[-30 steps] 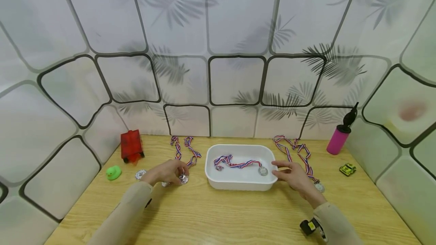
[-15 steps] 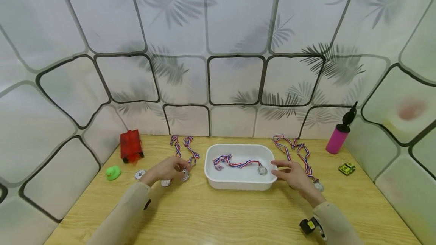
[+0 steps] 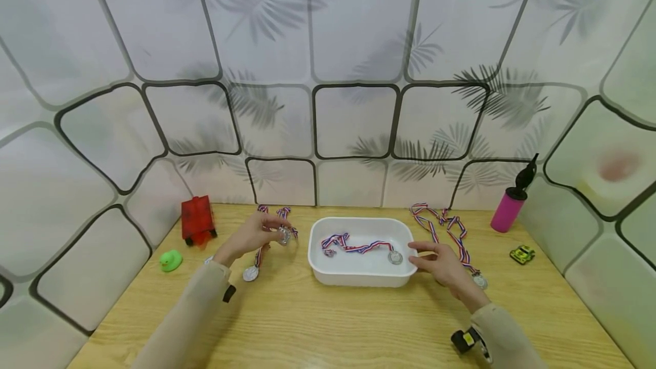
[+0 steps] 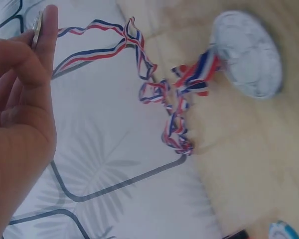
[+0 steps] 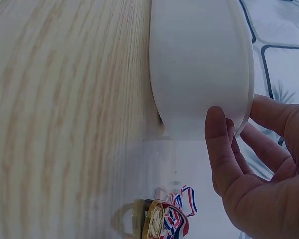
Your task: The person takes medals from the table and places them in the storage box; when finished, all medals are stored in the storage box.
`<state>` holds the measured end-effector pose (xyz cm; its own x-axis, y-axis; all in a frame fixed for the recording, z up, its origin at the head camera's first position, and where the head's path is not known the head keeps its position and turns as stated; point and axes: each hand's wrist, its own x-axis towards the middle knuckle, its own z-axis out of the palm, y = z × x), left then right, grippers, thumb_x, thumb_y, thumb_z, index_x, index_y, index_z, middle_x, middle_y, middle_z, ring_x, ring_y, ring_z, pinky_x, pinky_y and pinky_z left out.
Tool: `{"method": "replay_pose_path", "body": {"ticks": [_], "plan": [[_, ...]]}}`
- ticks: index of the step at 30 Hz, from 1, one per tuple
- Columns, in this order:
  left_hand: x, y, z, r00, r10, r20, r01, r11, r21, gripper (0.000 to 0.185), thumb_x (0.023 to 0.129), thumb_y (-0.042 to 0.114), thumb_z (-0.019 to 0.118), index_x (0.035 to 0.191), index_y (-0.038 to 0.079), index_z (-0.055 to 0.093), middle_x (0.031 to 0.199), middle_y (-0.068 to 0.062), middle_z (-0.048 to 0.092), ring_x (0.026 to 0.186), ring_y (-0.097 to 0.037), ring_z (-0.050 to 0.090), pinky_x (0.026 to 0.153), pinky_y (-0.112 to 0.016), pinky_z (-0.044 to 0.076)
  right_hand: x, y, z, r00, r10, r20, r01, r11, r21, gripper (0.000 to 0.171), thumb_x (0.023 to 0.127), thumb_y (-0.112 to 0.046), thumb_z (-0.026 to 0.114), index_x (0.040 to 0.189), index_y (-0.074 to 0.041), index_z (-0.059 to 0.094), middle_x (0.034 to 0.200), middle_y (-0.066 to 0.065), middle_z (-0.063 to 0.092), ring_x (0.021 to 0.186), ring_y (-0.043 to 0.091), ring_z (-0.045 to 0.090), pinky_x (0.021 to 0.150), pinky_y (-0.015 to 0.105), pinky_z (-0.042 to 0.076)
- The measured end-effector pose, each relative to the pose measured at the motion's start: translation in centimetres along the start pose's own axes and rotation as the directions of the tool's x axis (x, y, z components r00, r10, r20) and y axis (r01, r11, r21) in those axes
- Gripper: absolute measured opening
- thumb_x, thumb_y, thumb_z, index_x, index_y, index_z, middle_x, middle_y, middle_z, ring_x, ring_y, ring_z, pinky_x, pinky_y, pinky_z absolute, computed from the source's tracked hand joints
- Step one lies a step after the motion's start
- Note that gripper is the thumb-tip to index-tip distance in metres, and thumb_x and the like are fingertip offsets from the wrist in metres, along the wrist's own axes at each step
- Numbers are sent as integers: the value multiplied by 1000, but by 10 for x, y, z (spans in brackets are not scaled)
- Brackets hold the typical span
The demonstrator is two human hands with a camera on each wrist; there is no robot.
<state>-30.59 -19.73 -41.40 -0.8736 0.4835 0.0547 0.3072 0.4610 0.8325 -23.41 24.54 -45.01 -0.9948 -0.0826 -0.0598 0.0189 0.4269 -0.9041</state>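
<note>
My left hand (image 3: 253, 235) pinches a silver medal (image 3: 285, 236), raised above the table left of the white tub (image 3: 359, 279). In the left wrist view this medal (image 4: 37, 30) is edge-on between thumb and fingers, its striped ribbon (image 4: 97, 51) trailing back. A second silver medal (image 3: 250, 273) lies on the table below that hand. My right hand (image 3: 442, 266) grips the tub's right end; the right wrist view has its fingers (image 5: 218, 139) against the outer wall and the rim between them. Inside the tub is a medal (image 3: 395, 257) with its ribbon stretched leftward.
Right of the tub lies another medal (image 3: 480, 281) with a looped ribbon. A red toy vehicle (image 3: 197, 220) and green rubber duck (image 3: 171, 260) are at left. A pink cylinder with black top (image 3: 508, 211) and yellow toy car (image 3: 523, 254) are at right. A patterned curtain (image 3: 353, 118) closes the back.
The left hand has lifted its medal off the table and moved up and back with it, uncovering the second medal. My right hand stays at the tub's end.
</note>
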Motion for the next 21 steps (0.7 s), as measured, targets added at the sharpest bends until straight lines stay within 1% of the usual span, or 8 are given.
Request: {"method": "replay_pose_path", "body": {"ticks": [2,6,7,8,9,11,15,21], "plan": [[3,5,-3,1000,0,-31,-1,1000,-28,33,93,8,64,126,2,64,112,-20,70,47,-21,54,41,-32,46,0,0,0,1000,4,0,-4,1000,-6,47,92,-15,69,133,3,57,136,27,52,99,23,68,81,36,58],[7,14,-8,994,20,-104,-26,998,-55,33,94,9,64,126,3,64,116,-21,69,49,-14,53,41,-25,42,1,1,1,1000,15,-2,-15,1000,-19,47,91,-16,70,133,2,57,137,26,52,99,23,68,81,37,57],[8,17,-9,992,27,-124,-35,998,-60,33,94,9,64,126,3,64,116,-20,69,49,-9,51,41,-24,41,1,1,1,1000,16,-1,-16,1000,-18,47,91,-16,70,133,2,57,137,26,52,99,23,68,82,37,57],[9,19,-10,989,35,-146,-45,997,-69,33,94,9,65,126,3,64,116,-21,69,48,-9,50,41,-23,40,1,1,1,1000,17,0,-17,1000,-18,47,91,-17,70,133,2,57,137,26,52,99,23,68,82,37,57],[10,21,-11,985,40,-169,-53,996,-75,33,94,9,65,126,3,64,117,-21,69,46,-10,47,41,-23,41,1,1,1,1000,17,1,-17,1000,-13,47,92,-16,70,134,2,57,138,27,52,99,23,68,82,38,57],[12,25,-13,976,48,-213,-67,994,-81,34,94,9,65,127,5,64,119,-20,68,48,-10,50,41,-24,43,1,1,1,1000,17,3,-17,1000,-5,48,92,-16,69,134,2,57,138,27,52,99,23,68,83,38,57],[16,33,-16,955,64,-288,-92,992,-85,36,94,12,65,130,6,63,123,-20,66,46,-9,50,41,-25,45,1,1,1,1000,19,6,-19,1000,6,48,92,-15,69,134,3,56,137,27,51,99,23,68,83,38,57],[20,50,-19,930,102,-353,-142,986,-91,42,95,13,64,136,7,58,131,-22,61,41,-9,47,41,-25,44,2,1,0,1000,10,5,-10,1000,9,47,92,-14,69,134,3,56,136,28,52,98,24,68,81,35,58]]}}
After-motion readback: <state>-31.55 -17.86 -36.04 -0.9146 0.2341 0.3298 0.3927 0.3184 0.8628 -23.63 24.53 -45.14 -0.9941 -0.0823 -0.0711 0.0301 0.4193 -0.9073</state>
